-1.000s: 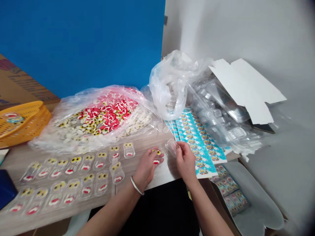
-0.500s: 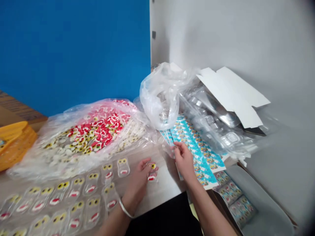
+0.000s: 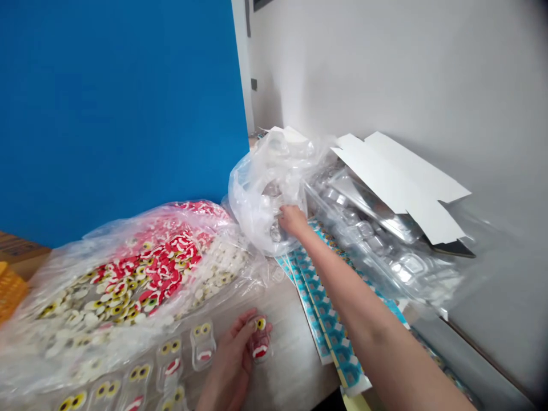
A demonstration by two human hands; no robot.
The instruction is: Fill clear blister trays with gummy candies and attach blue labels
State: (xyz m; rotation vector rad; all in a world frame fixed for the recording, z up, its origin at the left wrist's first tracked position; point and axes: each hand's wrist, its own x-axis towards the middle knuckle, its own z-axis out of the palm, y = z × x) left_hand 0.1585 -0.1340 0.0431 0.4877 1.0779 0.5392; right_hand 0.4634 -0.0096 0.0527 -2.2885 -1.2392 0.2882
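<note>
My left hand [image 3: 233,357] is closed around a small clear plastic blister shell [image 3: 260,339], with a yellow eye piece and a red-and-white mouth piece showing in it. My right hand [image 3: 293,220] reaches into the mouth of a translucent white plastic bag [image 3: 248,200]. Its fingers are curled against the clear plastic pieces inside; what they pinch, if anything, is hidden. Left of my left hand, filled blister shells [image 3: 202,345] lie in rows on the table [image 3: 295,342], each with yellow eyes and a red mouth.
A large clear bag [image 3: 128,228] of loose eye and mouth pieces spreads over the left. Blue printed sheets [image 3: 306,291] lie under my right forearm. Clear molded packaging [image 3: 368,228] and a white folded card [image 3: 398,177] rest by the wall. An orange basket [image 3: 11,291] stands far left.
My right hand has moved forward from the edge of the blue sheets into the white bag. My left hand still holds the blister shell. The view has shifted.
</note>
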